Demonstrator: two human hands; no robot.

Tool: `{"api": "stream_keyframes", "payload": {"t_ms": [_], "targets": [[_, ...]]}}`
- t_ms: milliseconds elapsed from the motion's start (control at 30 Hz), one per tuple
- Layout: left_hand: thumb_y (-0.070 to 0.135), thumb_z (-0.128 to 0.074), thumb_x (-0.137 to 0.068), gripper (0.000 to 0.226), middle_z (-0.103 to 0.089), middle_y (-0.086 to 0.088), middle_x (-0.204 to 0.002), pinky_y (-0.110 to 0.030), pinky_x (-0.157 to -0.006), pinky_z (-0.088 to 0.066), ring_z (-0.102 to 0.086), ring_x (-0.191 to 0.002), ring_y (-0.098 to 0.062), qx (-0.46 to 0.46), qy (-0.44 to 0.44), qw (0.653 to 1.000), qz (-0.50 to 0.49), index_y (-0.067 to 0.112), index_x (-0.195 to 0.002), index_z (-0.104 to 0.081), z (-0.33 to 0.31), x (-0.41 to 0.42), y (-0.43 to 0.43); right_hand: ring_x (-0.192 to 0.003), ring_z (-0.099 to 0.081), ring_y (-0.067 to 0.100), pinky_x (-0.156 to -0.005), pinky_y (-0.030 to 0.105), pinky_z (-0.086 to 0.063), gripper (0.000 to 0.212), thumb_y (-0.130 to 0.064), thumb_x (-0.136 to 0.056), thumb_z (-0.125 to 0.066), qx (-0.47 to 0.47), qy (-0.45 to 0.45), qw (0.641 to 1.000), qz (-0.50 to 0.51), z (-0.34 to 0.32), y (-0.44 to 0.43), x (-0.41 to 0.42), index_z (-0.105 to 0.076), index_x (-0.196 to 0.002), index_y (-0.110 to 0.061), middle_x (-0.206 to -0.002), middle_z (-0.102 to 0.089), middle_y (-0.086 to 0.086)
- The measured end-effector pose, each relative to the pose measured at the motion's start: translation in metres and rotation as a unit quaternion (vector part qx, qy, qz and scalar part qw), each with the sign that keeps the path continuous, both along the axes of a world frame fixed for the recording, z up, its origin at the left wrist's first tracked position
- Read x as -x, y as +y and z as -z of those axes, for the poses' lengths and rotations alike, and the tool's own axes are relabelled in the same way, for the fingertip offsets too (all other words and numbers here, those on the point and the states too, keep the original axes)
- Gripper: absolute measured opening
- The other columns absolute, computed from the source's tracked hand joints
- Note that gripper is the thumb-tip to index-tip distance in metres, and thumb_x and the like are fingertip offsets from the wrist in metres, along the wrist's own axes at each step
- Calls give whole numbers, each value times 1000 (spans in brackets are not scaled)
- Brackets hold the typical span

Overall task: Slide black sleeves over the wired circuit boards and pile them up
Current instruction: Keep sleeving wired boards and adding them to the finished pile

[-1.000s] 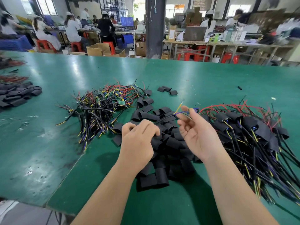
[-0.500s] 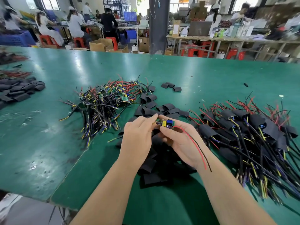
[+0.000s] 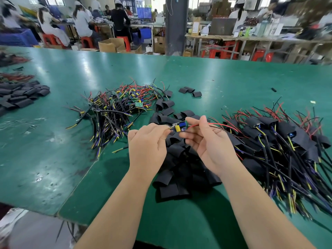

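**Bare board up over the sleeve heap, no sleeve on it yet**

Here we are at the green worktop (image 3: 233, 81), and everything hangs off the heap of loose black sleeves (image 3: 179, 169) at its middle. Right above that heap, both hands meet on one small circuit board (image 3: 179, 127), blue and yellow parts showing, no sleeve on it. The left hand (image 3: 147, 146) has its fingers curled in, a narrow fingertip grip on the board's left end; whether it has the board edge or just the short leads, I cannot tell. The right hand (image 3: 213, 146) pinches the other end between thumb and fingers, and a red lead (image 3: 215, 124) trails off to the right of the heap.

Left of the heap lies the pile of bare wired boards (image 3: 116, 108). Right of the heap, the sleeved pile (image 3: 280, 141), already a good size.

Now the risks, as I judge them. Neither hand holds a sleeve, so one grip has to let go to fetch one, and a board hanging from a single pinch could swing or drop into the heap. The trailing leads may also snag on the sleeved pile beside the heap and drag finished pieces along. And the tall parts could catch on a sleeve's mouth, bunching it halfway up the board.
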State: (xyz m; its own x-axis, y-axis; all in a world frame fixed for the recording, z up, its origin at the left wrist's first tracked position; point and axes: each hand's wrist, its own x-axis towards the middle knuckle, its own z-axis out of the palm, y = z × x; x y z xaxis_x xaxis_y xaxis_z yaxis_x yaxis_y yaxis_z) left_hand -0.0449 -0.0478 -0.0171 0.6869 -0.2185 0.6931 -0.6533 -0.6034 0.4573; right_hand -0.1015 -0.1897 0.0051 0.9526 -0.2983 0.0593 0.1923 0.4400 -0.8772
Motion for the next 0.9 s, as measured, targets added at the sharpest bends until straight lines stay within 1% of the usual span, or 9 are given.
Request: {"api": "stream_keyframes", "payload": {"t_ms": [133,333,400,467,500,600,700,800,900], "targets": [[17,-52,-92,20,-65,2,-76,-37,-65,-33,-54,-57,-28,18,8,998,-57,16,-88,-72,-1,-3,3,-68,-71,16,-57,20,-54,39,-34,-103,-34,-4,3,998,70,-2,-6,-3,-67,-100,-12,-78,-74,8],[21,-45,-99,27,-65,-3,-88,-34,-58,-39,-57,-73,-30,69,51,986,-145,12,-97,-70,1,-14,17,-61,-68,18,-54,20,-51,34,-32,-104,-35,-152,30,967,202,-5,-39,5,-61,-105,-10,-72,-72,10],[19,-46,-99,25,-65,-2,-93,-29,-53,-28,-56,-73,-27,98,66,976,-180,13,-99,-70,2,-17,19,-56,-65,17,-53,20,-49,16,-15,-99,-43,-73,57,967,236,-4,-42,5,-59,-101,-13,-70,-70,10],[19,-46,-99,24,-65,0,-92,-26,-49,-21,-50,-67,-22,112,69,972,-196,14,-97,-70,2,-19,19,-56,-63,13,-56,21,-48,21,-2,-92,-47,125,100,958,237,-3,-37,2,-61,-91,-17,-73,-68,8],[19,-46,-100,24,-65,0,-91,-25,-47,-20,-46,-66,-18,114,67,971,-198,15,-96,-69,3,-19,19,-59,-62,10,-61,21,-47,22,-2,-90,-51,261,121,931,224,-3,-31,-1,-63,-86,-19,-74,-67,3],[19,-45,-100,25,-64,-1,-90,-25,-47,-20,-44,-65,-17,115,69,971,-196,14,-96,-69,5,-21,19,-72,-57,5,-72,13,-36,19,-10,-87,-58,597,108,781,146,-5,-4,-19,-72,-89,-23,-80,-65,-12],[18,-46,-100,24,-64,-1,-90,-27,-51,-24,-52,-67,-24,124,71,971,-193,14,-95,-69,5,-22,19,-97,-58,22,-85,26,-41,22,-12,-94,-51,718,79,686,87,-5,16,-52,-69,-107,-13,-102,-65,3],[17,-47,-99,23,-65,0,-90,-27,-53,-25,-55,-70,-24,123,70,972,-189,13,-95,-69,5,-21,18,-107,-54,33,-87,38,-44,25,-23,-96,-54,809,127,572,52,-4,23,-87,-58,-114,-7,-111,-60,13],[15,-49,-98,21,-65,1,-89,-26,-53,-26,-56,-73,-23,123,69,972,-186,13,-95,-69,6,-22,18,-107,-54,37,-84,39,-45,32,-27,-91,-64,803,234,549,-8,-2,27,-109,-56,-108,-2,-115,-60,19]]}}
